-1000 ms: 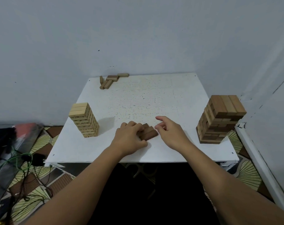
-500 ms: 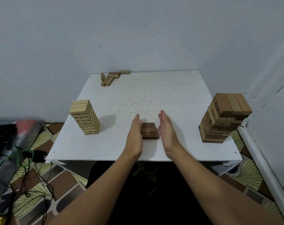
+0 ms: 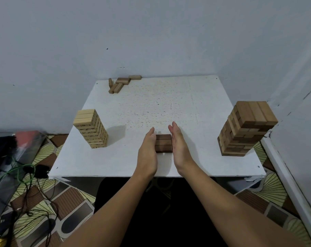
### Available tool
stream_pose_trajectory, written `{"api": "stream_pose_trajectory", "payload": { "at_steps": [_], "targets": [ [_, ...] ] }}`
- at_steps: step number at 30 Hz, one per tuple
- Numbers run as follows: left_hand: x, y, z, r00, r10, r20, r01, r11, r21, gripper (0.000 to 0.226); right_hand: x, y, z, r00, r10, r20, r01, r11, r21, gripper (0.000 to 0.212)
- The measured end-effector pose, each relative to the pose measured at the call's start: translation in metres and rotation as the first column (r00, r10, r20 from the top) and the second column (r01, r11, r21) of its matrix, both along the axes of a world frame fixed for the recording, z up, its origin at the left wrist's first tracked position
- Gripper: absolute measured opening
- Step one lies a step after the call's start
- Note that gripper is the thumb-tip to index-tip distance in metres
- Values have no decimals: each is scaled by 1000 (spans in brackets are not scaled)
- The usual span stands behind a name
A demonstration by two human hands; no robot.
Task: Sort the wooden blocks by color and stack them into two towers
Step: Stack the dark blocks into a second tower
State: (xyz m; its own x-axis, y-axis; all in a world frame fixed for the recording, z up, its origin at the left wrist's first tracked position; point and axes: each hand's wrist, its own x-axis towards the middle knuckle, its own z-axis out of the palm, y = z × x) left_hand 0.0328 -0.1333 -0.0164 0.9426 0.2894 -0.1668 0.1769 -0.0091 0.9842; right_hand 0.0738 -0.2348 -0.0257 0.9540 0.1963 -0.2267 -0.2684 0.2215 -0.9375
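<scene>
Unmoved, both hands (image 3: 147, 150) still flank dark blocks (image 3: 164, 143).

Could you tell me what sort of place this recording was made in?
Probably a corner of a home room: a low white table set against bare painted walls, patterned floor covering, and loose cables on the floor.

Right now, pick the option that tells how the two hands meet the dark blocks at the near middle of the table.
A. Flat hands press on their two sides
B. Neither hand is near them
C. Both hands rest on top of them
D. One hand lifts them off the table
A: the left hand and right hand stand flat with straight fingers against opposite sides of the dark blocks, which sit on the table.
</scene>
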Motion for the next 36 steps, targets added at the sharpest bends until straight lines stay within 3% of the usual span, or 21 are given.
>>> {"api": "stream_pose_trajectory", "payload": {
  "at_steps": [5, 8, 11, 13, 15, 17, 25, 30, 36],
  "targets": [
    [3, 7, -1, 999, -50, -2, 50, 998, 30, 79, 1, -7, 2, 999, 22, 38, -19, 998, -65, 55],
    [7, 29, 5, 991, -135, 0, 131, 964, 231, 64, 7, -25, 13, 978, 128, 164, -64, 936, -345, 52],
    [18, 63, 13, 945, -295, -144, 328, 844, 425, 88, 19, -46, 22, 919, 324, 226, -101, 747, -658, 58],
    [27, 79, 19, 876, -390, -284, 482, 706, 519, 105, 26, -56, 27, 873, 469, 137, -204, 605, -770, 68],
    [36, 87, 24, 830, -414, -374, 558, 592, 582, 104, 32, -62, 31, 817, 576, 37, -289, 463, -838, 82],
    [44, 89, 28, 820, -417, -393, 572, 555, 604, 101, 36, -64, 33, 786, 619, -1, -305, 386, -871, 90],
    [56, 90, 26, 814, -423, -397, 575, 499, 648, 83, 39, -62, 27, 788, 615, 28, -249, 360, -899, 78],
    [55, 91, 22, 830, -435, -350, 551, 534, 642, 77, 40, -58, 29, 778, 624, 72, -200, 354, -914, 70],
    [52, 98, 54, 884, -432, -180, 428, 589, 686, 67, 46, -49, 63, 748, 628, 213, -81, 406, -910, 73]
  ]
}}
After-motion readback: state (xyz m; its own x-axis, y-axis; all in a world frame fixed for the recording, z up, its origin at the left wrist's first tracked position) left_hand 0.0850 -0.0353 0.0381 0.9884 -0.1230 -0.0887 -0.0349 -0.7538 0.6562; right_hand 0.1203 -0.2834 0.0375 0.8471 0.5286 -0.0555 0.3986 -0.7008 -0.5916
